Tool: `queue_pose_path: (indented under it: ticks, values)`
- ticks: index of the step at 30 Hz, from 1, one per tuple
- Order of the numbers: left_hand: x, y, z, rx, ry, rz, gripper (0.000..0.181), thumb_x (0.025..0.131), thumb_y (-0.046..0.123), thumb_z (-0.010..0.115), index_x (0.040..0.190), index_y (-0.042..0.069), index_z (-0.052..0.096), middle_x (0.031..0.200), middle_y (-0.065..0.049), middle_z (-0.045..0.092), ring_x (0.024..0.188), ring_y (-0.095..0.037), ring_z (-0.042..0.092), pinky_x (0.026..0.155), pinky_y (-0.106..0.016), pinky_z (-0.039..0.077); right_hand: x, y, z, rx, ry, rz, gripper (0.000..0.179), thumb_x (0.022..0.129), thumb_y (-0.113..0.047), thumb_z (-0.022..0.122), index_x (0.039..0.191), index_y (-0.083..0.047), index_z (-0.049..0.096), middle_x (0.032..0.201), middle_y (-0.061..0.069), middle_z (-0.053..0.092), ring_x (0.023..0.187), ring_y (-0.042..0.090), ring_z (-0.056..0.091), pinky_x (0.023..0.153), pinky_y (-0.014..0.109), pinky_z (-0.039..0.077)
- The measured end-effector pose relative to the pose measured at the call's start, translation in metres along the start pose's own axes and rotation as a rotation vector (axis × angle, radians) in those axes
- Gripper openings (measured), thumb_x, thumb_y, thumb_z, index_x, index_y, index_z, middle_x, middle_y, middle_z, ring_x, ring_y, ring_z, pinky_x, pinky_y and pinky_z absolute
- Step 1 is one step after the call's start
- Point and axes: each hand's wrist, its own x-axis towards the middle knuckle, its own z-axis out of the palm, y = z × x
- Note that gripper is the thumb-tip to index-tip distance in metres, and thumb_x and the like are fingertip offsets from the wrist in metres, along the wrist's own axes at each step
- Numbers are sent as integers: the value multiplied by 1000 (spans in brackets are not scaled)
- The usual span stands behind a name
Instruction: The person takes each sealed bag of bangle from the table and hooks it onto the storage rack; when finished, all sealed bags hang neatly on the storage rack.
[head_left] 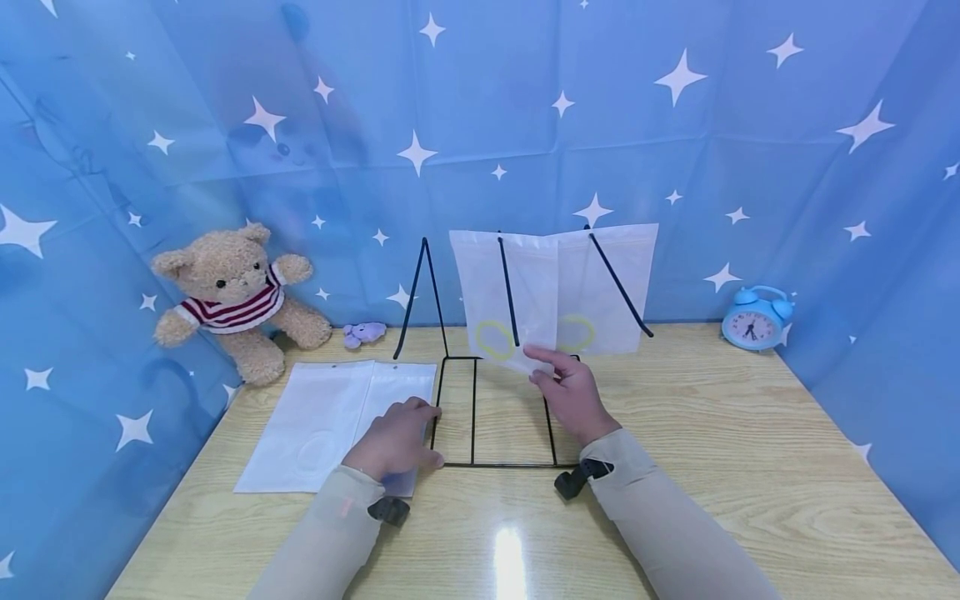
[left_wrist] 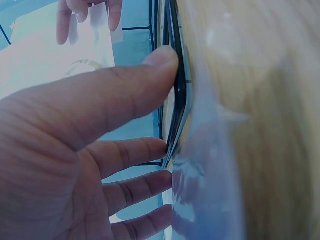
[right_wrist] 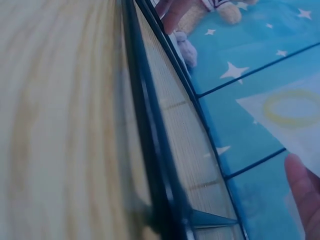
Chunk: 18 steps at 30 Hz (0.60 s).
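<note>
A black wire rack (head_left: 474,417) stands on the table, its upright arms rising at the back. Two clear zip bags (head_left: 611,283) with yellow rings printed low on them hang from its arms. My right hand (head_left: 573,396) pinches the lower corner of the nearer hanging bag (head_left: 480,283) between thumb and finger. My left hand (head_left: 397,437) lies at the rack's left side, fingers spread and straight. In the left wrist view its thumb (left_wrist: 162,57) presses the black wire and its fingertips reach the frame. Beneath and beside that hand lie flat, whitish bags (head_left: 315,417).
At the back left a teddy bear (head_left: 232,292) in a striped shirt leans on the starry blue curtain (head_left: 495,108). Close by lies a small purple toy (head_left: 364,334). A blue alarm clock (head_left: 756,319) stands at the back right of the wooden table (head_left: 750,450).
</note>
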Motion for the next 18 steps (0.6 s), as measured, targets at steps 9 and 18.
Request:
queue_pose_path:
  ticks: [9,18]
  values:
    - [0,-1,1,-6,-1,-3,76,83,35,90,149,13,60,150,-13,56,135,-40,53,105,-65,46,-1,1,-6,11,-8,54,31,105,-14,63,134,-15,74,148,4,62,65,9,53,52,24,44]
    - [1,-1,1,1,-1,-8,76,83,36,90,149,14,60,150,-12,56,136,-40,53,106,-64,47,13,10,-35,-142,-79,149,30,104,-23,67,129,-12,77,131,13,70,112,22,61,96,38,51]
